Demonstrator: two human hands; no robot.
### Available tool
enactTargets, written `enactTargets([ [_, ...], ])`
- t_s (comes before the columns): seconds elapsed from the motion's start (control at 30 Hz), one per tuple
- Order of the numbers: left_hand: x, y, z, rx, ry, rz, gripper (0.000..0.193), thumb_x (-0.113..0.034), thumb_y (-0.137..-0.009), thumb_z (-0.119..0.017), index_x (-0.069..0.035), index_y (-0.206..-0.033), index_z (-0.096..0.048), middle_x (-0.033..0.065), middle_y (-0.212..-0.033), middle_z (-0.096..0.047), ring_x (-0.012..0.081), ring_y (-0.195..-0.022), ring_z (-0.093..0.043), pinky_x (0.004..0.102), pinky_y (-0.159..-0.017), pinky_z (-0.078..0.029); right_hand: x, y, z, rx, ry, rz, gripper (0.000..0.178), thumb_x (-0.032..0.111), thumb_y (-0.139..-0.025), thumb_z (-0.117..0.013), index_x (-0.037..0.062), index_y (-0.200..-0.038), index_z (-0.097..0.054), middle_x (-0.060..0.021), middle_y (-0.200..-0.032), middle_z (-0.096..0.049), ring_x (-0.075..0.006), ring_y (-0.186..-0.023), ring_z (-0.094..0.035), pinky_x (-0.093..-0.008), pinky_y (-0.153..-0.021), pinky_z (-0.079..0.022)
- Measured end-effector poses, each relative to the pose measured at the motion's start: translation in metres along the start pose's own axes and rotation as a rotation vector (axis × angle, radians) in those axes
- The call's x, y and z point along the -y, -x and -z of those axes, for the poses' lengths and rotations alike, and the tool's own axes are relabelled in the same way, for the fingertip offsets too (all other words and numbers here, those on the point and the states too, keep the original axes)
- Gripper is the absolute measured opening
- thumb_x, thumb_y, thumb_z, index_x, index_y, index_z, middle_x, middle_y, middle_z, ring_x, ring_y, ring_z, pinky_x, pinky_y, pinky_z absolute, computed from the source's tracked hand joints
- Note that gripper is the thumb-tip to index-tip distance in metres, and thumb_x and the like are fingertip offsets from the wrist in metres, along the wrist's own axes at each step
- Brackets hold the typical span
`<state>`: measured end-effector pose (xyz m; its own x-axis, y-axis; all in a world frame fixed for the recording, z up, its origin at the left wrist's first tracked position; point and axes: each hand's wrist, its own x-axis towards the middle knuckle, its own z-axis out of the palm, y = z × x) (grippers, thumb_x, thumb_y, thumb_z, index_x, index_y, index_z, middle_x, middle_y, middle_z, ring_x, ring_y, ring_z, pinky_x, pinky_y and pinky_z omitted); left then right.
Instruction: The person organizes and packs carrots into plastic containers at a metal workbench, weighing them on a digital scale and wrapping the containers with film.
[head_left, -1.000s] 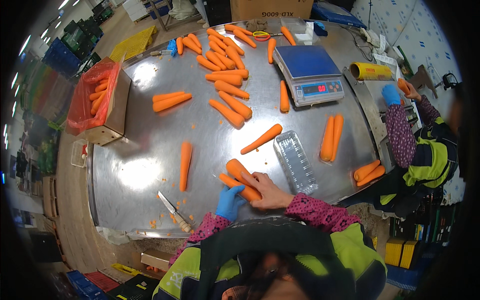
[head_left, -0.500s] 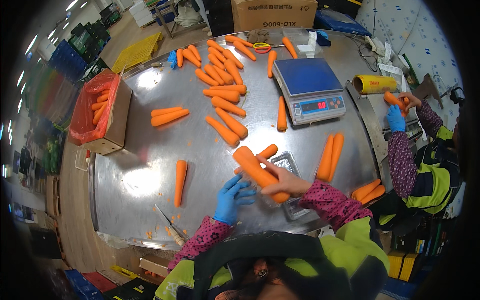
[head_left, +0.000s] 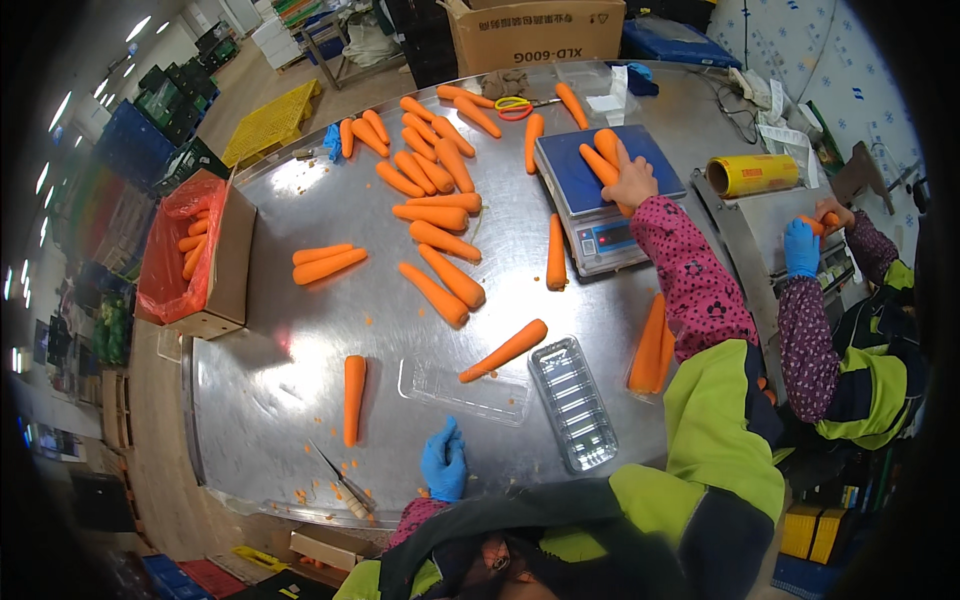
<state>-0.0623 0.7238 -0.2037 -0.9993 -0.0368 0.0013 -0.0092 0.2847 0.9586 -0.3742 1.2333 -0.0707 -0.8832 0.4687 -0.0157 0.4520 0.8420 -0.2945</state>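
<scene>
On the blue plate of the weighing scale [head_left: 588, 260], two carrots [head_left: 606, 143] lie side by side under my bare right hand [head_left: 630, 185], whose fingers grip them. My left hand [head_left: 444, 462], in a blue glove, hovers by the near table edge, fingers loosely bent and holding nothing. Just beyond it, a clear plastic tray [head_left: 420, 385] lies flat with a single carrot [head_left: 505, 350] across it. To its right is another clear ribbed tray [head_left: 575, 405], with nothing in it. My right sleeve partly covers the scale's display.
Several carrots [head_left: 440, 243] lie mid-table; a knife [head_left: 345, 487] is at the near left. A lined carton [head_left: 240, 260] of carrots stands left. Scissors [head_left: 515, 107] lie at the back. At right, a co-worker's gloved hand [head_left: 800, 248] works beside a yellow film roll [head_left: 750, 174].
My right hand has carried carrots from the near table up to the scale. My left hand has drawn back toward me. The clear trays and the carrot across one are now uncovered.
</scene>
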Motion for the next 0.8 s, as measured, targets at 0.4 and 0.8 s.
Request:
enactTargets([
  [0.4, 0.004, 0.004, -0.003, -0.019, -0.083, -0.049, 0.036, 0.004, -0.091, -0.060, -0.004, -0.125, -0.066, 0.0105, -0.108, -0.065, 0.0189, -0.095, -0.064, 0.0308, -0.086, -0.052, -0.081, 0.092, 0.019, -0.306, -0.837, -0.069, 0.080, 0.055, -0.093, -0.060, 0.0027, -0.150, -0.039, -0.0190, -0.127, -0.058, -0.0276, -0.112, -0.061, -0.0379, -0.086, -0.051],
  [0.8, -0.065, -0.008, 0.001, 0.004, 0.473, 0.628, 0.073, -0.011, -0.097, -0.059, -0.001, -0.156, -0.018, 0.0154, -0.104, -0.065, 0.0227, -0.078, -0.068, 0.0360, -0.064, -0.061, -0.066, 0.006, 0.036, -0.071, -0.889, -0.081, 0.096, 0.069, -0.090, -0.053, 0.0026, -0.156, -0.028, -0.0245, -0.154, -0.038, -0.0318, -0.143, -0.038, -0.0368, -0.115, -0.030],
])
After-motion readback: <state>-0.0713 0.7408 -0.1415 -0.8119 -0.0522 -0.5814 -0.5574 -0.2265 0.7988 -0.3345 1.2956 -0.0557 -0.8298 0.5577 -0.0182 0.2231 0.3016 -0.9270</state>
